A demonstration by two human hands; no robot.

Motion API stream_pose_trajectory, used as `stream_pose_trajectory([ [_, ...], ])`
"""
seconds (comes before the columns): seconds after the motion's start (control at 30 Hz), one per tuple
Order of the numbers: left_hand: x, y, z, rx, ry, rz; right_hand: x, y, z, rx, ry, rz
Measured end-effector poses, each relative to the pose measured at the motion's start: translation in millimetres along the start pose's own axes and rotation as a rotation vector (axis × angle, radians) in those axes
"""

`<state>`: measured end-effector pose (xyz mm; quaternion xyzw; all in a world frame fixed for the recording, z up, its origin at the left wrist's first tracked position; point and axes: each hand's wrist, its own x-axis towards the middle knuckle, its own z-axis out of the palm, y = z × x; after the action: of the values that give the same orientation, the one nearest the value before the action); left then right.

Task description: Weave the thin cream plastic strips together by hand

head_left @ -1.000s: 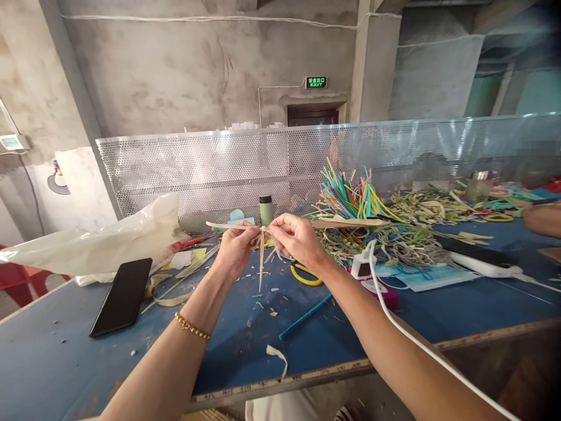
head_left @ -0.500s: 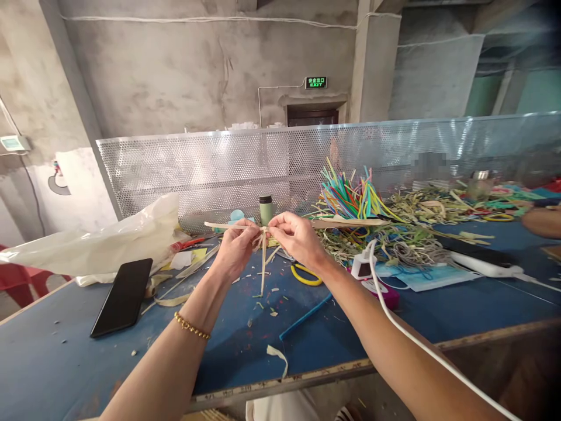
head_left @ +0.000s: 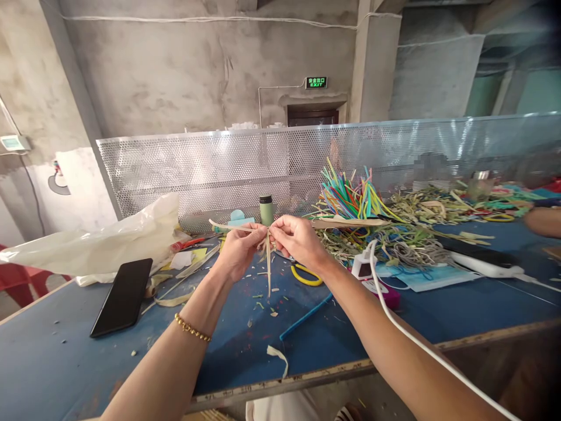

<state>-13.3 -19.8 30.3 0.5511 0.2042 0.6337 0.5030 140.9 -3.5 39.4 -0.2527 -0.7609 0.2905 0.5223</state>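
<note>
My left hand [head_left: 237,250] and my right hand [head_left: 297,238] meet above the blue table [head_left: 52,362], both pinched on a small piece of pale straw strips [head_left: 267,266]. One strip hangs straight down from the pinch, another sticks out to the left past my left fingers. A gold bracelet [head_left: 191,328] sits on my left wrist. Small straw scraps lie on the table under my hands.
A black phone [head_left: 122,296] lies left, beside a pale plastic bag [head_left: 96,245]. Yellow-handled scissors [head_left: 304,275], a blue strip [head_left: 305,316], a green flask [head_left: 266,210], a white charger with cable [head_left: 363,266] and a heap of coloured and straw strips [head_left: 372,216] surround me. Another person's arm [head_left: 543,220] shows far right.
My hands have drawn slightly closer together and the hanging strip has shifted a little to the right. The strip sticking out left has tilted.
</note>
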Motion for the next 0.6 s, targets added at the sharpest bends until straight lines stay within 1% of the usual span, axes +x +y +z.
stream_pose_trajectory([
  [0.17, 1.3, -4.0, -3.2, -0.009, 0.029, -0.023, 0.8, 1.6, 1.7, -0.065, 0.020, -0.034],
  [0.37, -0.8, -0.2, -3.3, -0.003, 0.030, -0.066, -0.8, 2.5, 5.5, -0.032, 0.036, 0.021],
  [0.47, -0.4, 0.3, -4.2, -0.013, 0.022, -0.069, -0.9, 3.0, 4.5, -0.022, 0.023, 0.027],
  [0.53, 0.8, -0.3, -5.2, -0.019, 0.031, -0.051, -0.4, 2.5, 1.9, -0.059, 0.031, 0.001],
  [0.6, 2.0, -1.2, -6.2, -0.016, 0.051, -0.024, 0.2, 0.4, -1.2, -0.177, 0.118, -0.085],
])
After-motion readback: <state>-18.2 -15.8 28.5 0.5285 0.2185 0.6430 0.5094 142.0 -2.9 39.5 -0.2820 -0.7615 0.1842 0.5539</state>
